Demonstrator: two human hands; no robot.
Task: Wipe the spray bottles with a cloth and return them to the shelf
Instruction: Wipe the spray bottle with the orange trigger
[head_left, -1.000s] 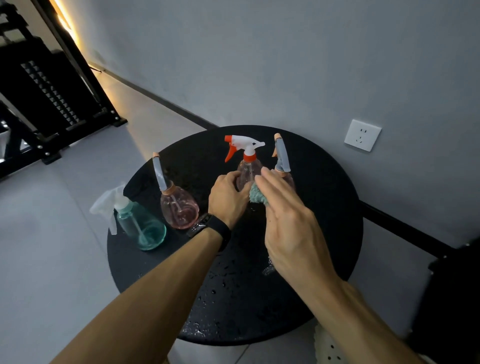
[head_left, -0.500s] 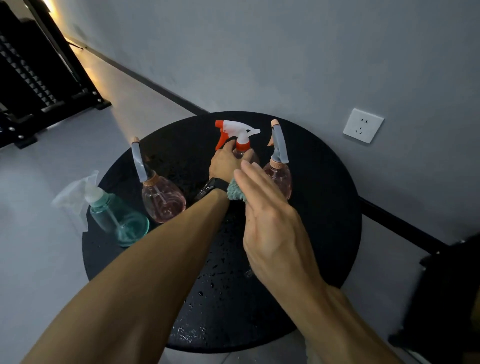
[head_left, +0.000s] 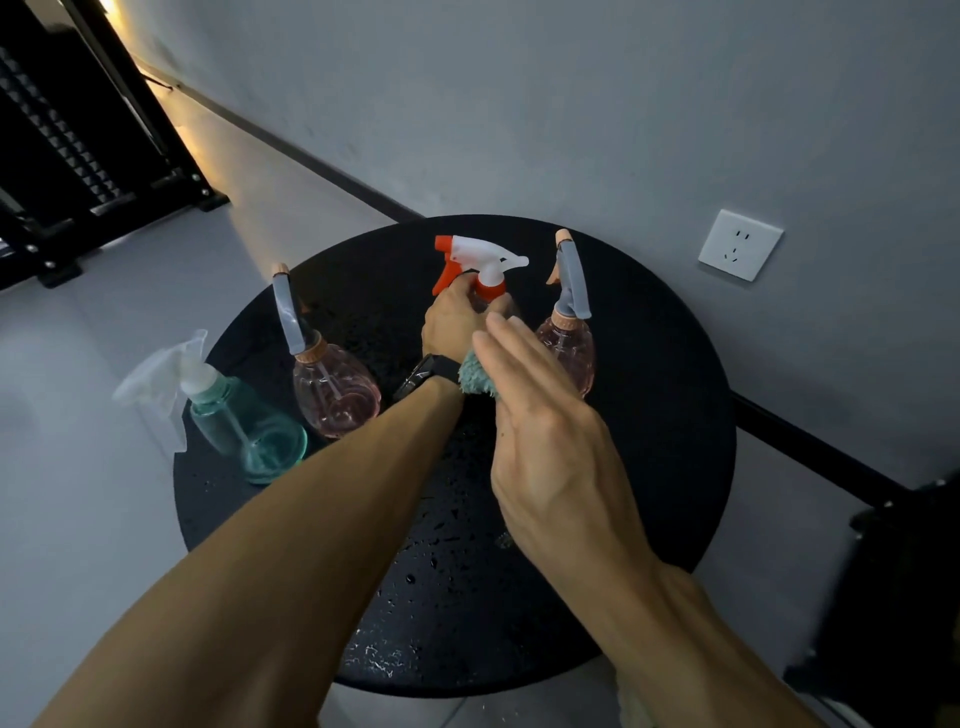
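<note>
Several spray bottles stand on a round black table (head_left: 649, 467). My left hand (head_left: 451, 322) grips the neck of the bottle with the red and white trigger (head_left: 480, 262), whose body is hidden behind my hands. My right hand (head_left: 540, 415) presses a teal cloth (head_left: 474, 375) against that bottle with flat fingers. A pink bottle with a grey trigger (head_left: 569, 338) stands just right of it. Another pink bottle (head_left: 332, 387) and a teal bottle with a white trigger (head_left: 244, 421) stand at the left.
Water drops speckle the table top near its front edge. A black rack (head_left: 78, 156) stands on the floor at the far left. A white wall socket (head_left: 740, 244) is on the grey wall behind, and a dark object (head_left: 893, 597) sits at the right.
My left hand has slid from the bottle's body up to its neck under the red trigger. My right hand with the cloth has kept against the bottle.
</note>
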